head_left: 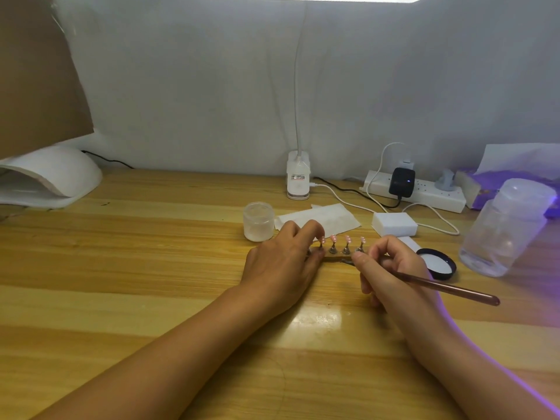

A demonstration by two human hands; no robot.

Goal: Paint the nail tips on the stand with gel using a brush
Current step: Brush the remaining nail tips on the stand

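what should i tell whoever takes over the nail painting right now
Left hand pinches the left end of the stand, steadying it.
Right hand holds the brush, bristle end low by the stand's right end.
Four pink nail tips show on the stand. How many are coated cannot be told.
The open jar sits behind the left hand, its black lid to the right.
Left: go over each tip.

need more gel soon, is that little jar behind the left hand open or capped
Open. The small jar shows a bare rim with no cap on it, and a black lid lies flat on the table over by the right hand.
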